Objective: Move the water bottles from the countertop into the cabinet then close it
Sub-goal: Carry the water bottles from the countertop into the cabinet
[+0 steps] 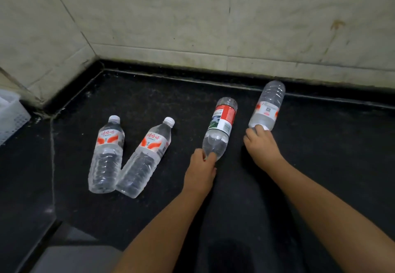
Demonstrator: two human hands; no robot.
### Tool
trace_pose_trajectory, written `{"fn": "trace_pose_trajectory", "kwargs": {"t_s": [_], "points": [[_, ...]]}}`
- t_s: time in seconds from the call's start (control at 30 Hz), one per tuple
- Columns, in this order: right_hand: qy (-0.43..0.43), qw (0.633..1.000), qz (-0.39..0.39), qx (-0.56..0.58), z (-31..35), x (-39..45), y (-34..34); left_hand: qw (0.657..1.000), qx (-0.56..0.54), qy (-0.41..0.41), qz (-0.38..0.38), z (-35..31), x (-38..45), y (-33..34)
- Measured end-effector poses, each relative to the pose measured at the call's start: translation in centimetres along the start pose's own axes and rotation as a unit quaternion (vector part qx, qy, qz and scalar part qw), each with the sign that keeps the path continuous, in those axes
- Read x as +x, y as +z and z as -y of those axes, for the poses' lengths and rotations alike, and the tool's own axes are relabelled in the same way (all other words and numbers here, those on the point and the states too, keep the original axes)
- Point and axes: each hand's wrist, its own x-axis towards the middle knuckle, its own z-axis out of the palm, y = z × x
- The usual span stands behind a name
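The left hand (199,171) had its fingers clenched around the neck end of the red-labelled bottle (220,127), and the right hand (261,144) gripped the cap end of the clear bottle (268,106) at two o'clock. Two more bottles (128,157) lay touching on the black surface (331,155) at nine o'clock.

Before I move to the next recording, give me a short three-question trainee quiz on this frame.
1. How many clear plastic water bottles lie on the black countertop?
2. True or false: the left hand grips the red-and-green-labelled bottle at its cap end.
3. Which holds the bottle nearest the tiled wall? A) left hand B) right hand C) neither

Key:
1. Four: two white-capped bottles lying untouched on the left, two in the hands.
2. True.
3. B: the right hand holds the orange-labelled bottle.
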Motion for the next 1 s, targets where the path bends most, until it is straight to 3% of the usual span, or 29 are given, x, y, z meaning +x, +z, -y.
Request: {"fn": "trace_pose_trajectory", "kwargs": {"t_s": [0.1,0.23,0.37,0.5,0.6,0.77,1.0], "points": [[-0.003,1.0,-0.029,0.004,-1.1,-1.8,-0.5,0.999,-0.024,-0.024,-0.015,-0.8,-0.1,-1.0],[-0.014,0.995,-0.088,0.035,-2.2,-5.9,-2.2,0.995,0.001,0.063,-0.076,-1.6,-2.0,-3.4],[0.013,0.988,-0.12,0.097,-1.2,-11.5,-6.7,0.989,0.048,0.119,-0.071,-3.4,-6.7,-7.7],[0.004,0.988,-0.08,0.133,1.1,-18.8,-12.8,0.981,0.08,0.169,-0.061,-4.8,-13.3,-10.8],[0.087,0.973,-0.076,0.202,3.7,-24.7,-18.5,0.983,0.077,0.159,-0.045,-7.2,-20.6,-13.6],[0.279,0.906,0.006,0.319,7.4,-33.5,-25.6,0.991,0.022,0.129,-0.018,-8.7,-30.3,-13.9],[0.359,0.838,0.146,0.383,12.2,-46.4,-27.7,0.969,0.022,0.235,0.074,-12.4,-40.1,-10.6]]}}
